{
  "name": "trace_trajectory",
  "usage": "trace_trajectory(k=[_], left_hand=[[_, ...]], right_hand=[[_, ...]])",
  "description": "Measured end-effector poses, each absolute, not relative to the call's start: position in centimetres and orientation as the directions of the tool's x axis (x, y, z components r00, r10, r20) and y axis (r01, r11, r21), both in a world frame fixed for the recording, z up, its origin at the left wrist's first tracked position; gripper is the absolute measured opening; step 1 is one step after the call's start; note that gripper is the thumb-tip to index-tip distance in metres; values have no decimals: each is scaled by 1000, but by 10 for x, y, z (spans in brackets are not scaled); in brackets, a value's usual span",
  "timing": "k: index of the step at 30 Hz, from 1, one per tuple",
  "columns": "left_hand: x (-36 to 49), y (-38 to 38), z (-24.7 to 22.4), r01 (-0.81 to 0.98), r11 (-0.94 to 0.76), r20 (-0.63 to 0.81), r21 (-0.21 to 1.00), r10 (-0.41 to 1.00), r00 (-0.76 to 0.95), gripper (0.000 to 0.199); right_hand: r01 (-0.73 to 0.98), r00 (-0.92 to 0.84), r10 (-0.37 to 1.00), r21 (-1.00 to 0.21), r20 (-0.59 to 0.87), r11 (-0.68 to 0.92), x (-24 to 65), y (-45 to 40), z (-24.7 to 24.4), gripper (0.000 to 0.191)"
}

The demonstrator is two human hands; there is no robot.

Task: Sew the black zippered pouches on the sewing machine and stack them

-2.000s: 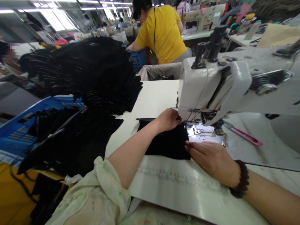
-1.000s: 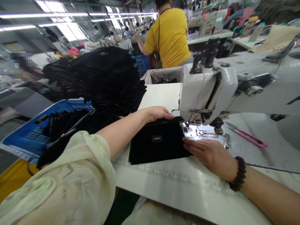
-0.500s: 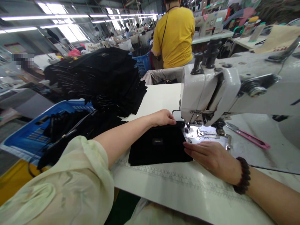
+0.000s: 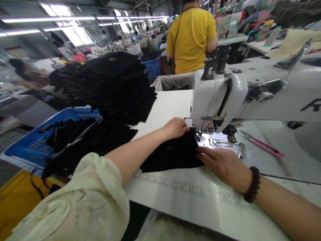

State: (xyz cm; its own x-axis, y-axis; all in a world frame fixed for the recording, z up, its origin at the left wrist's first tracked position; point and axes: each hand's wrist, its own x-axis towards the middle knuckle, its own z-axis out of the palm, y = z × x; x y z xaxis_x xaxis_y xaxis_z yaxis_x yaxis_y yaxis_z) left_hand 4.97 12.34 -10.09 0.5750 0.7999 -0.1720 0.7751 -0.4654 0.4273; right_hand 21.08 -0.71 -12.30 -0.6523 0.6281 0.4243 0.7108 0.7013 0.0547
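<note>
A black fabric piece with a small label lies on the machine bed, its upper right corner by the needle of the white sewing machine. My left hand is closed on the far edge of this piece, just left of the presser foot. Along its right edge rests my right hand, fingers stretched out and fingertips touching the cloth; the thumb is hidden. The near side of the fabric is slightly rumpled, and the label shows only faintly.
Pink-handled snips lie right of the needle plate. A ruler scale runs along the table's front. To the left, a tall stack of black pieces rises beside a blue crate. A person in a yellow shirt stands beyond the machine.
The fabric's near edge has shifted slightly away from me and its surface has creased, dimming the label. My right hand has moved slightly left and up with it. The person behind has shifted right.
</note>
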Motion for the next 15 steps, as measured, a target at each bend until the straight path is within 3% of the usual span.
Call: trace_trajectory(k=[15], left_hand=[[55, 126, -104, 731, -383, -199, 564, 796, 571, 14]], right_hand=[[728, -613, 691, -68, 383, 683, 211, -4, -124, 24]])
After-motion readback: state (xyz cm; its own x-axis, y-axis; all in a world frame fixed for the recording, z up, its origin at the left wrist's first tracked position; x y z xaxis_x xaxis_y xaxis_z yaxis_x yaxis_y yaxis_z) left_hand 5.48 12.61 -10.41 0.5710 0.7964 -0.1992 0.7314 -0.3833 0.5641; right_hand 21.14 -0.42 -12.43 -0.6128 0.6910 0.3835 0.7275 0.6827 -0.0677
